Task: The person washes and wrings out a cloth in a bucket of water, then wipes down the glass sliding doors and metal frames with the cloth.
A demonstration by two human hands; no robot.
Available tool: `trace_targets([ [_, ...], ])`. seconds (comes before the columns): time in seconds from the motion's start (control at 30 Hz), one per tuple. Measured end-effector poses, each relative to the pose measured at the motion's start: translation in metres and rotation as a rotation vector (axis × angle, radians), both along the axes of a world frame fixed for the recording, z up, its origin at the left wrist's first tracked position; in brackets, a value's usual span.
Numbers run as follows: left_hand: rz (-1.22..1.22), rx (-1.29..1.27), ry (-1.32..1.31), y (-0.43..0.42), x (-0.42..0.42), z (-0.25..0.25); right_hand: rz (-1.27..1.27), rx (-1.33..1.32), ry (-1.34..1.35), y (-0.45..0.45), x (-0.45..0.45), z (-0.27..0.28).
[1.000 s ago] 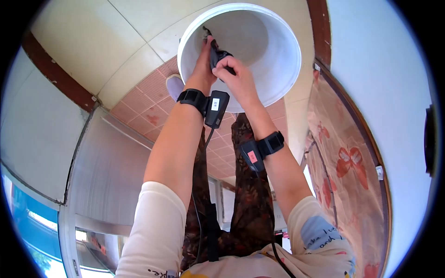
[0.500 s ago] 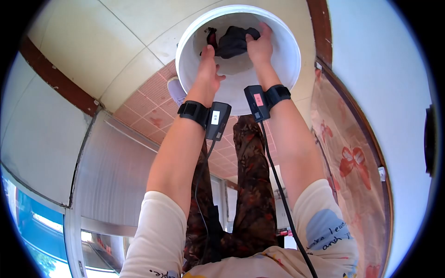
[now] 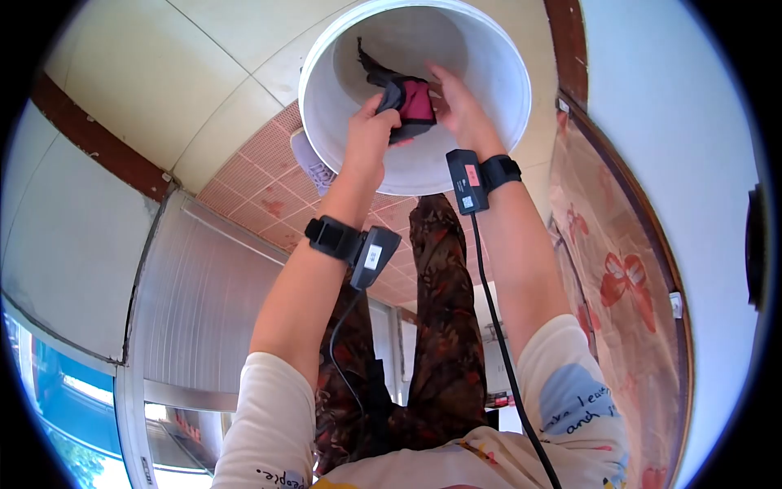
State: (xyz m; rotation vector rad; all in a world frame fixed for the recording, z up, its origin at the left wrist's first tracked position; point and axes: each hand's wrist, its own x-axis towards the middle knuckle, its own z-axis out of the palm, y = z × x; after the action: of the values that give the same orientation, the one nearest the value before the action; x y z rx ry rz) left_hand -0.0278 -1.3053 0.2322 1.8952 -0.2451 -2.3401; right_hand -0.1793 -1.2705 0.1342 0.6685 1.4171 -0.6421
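Note:
Both my hands reach into a white bucket (image 3: 505, 122). Inside it, a dark grey and magenta piece of cloth (image 3: 419, 103) is bunched up, with a thin dark end trailing toward the far wall. My left hand (image 3: 372, 134) pinches the grey left side of the cloth between thumb and fingers. Close by its magenta right edge, my right hand (image 3: 463, 110) has its fingers stretched out and apart; whether they touch the cloth is unclear. Each wrist wears a black strap with a small cabled box.
A light purple shoe (image 3: 309, 159) stands beside the bucket on a reddish tiled patch of floor (image 3: 261, 191). Cream tiles (image 3: 138, 90) lie beyond. To the right is a panel with butterfly prints (image 3: 623, 285), and to the left a sliding door (image 3: 204, 285).
The cloth has been turned and drawn nearer, so its magenta side shows. My left hand has closed on it. My right hand has let go, its fingers now spread beside it.

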Motion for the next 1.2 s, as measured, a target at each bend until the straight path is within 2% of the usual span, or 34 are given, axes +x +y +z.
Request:
trace_targets([
  [0.03, 0.001, 0.003, 0.002, -0.004, -0.003, 0.004, 0.001, 0.003, 0.002, 0.003, -0.002, 0.002],
  [0.1, 0.009, -0.032, -0.255, -0.011, -0.008, 0.011, 0.002, -0.202, 0.171, 0.009, -0.005, 0.007],
  [0.13, 0.011, -0.031, -0.254, -0.011, -0.007, 0.004, 0.003, -0.202, 0.171, 0.011, -0.006, 0.004],
  [0.2, -0.082, -0.110, -0.387, -0.010, -0.005, -0.029, 0.046, -0.297, 0.554, 0.013, -0.005, -0.003],
  [0.23, -0.079, -0.111, -0.387, -0.009, -0.006, -0.044, 0.049, -0.299, 0.554, 0.011, -0.005, -0.004],
  [0.3, -0.276, -0.160, -0.450, -0.005, -0.008, -0.075, 0.346, -0.127, 0.655, 0.009, -0.001, -0.009],
  [0.33, -0.275, -0.155, -0.451, -0.003, -0.009, -0.089, 0.349, -0.124, 0.652, 0.010, 0.002, -0.017],
  [0.4, -0.114, -0.143, -0.535, 0.001, -0.011, -0.110, 0.738, -0.181, 1.175, 0.008, 0.008, -0.038],
  [0.43, -0.116, -0.140, -0.536, 0.002, -0.015, -0.113, 0.738, -0.179, 1.172, 0.009, 0.012, -0.051],
  [0.5, -0.027, -0.113, -0.424, 0.006, -0.020, -0.117, 0.820, -0.296, 0.949, 0.012, 0.023, -0.068],
  [0.53, -0.025, -0.110, -0.431, 0.001, -0.020, -0.107, 0.822, -0.298, 0.941, 0.007, 0.032, -0.054],
  [0.6, 0.074, 0.168, -0.276, -0.011, -0.022, -0.088, 0.492, -0.272, 0.329, 0.002, 0.042, -0.013],
  [0.63, 0.072, 0.165, -0.275, -0.013, -0.019, -0.090, 0.489, -0.274, 0.331, 0.005, 0.045, 0.002],
  [0.7, 0.367, 0.307, 0.028, -0.012, -0.009, -0.101, 0.577, -0.383, 0.206, 0.012, 0.048, 0.031],
  [0.8, 0.399, 0.267, 0.062, 0.004, -0.001, -0.118, 0.519, -0.320, 0.139, 0.002, 0.044, 0.071],
  [0.83, 0.432, 0.178, -0.057, 0.001, -0.011, -0.095, 0.675, -0.401, 0.364, 0.001, 0.050, 0.070],
  [0.87, 0.430, 0.176, -0.059, 0.001, -0.015, -0.094, 0.672, -0.402, 0.364, -0.001, 0.050, 0.066],
  [0.93, 0.531, 0.189, -0.005, 0.001, -0.021, -0.091, 1.058, -0.479, 0.658, -0.010, 0.047, 0.054],
  [0.97, 0.488, 0.160, -0.065, 0.003, -0.026, -0.089, 1.130, -0.486, 0.776, -0.014, 0.047, 0.048],
  [1.0, 0.490, 0.160, -0.065, 0.000, -0.026, -0.087, 1.132, -0.488, 0.776, -0.017, 0.045, 0.039],
  [1.07, 0.288, 0.116, -0.173, -0.004, -0.026, -0.084, 1.351, -0.458, 0.993, -0.022, 0.039, 0.020],
  [1.1, 0.170, 0.106, -0.130, -0.008, -0.027, -0.076, 1.352, -0.454, 0.992, -0.023, 0.032, 0.010],
  [1.2, 0.097, 0.094, -0.169, -0.019, -0.023, -0.071, 1.312, -0.390, 1.021, -0.025, 0.011, -0.020],
])
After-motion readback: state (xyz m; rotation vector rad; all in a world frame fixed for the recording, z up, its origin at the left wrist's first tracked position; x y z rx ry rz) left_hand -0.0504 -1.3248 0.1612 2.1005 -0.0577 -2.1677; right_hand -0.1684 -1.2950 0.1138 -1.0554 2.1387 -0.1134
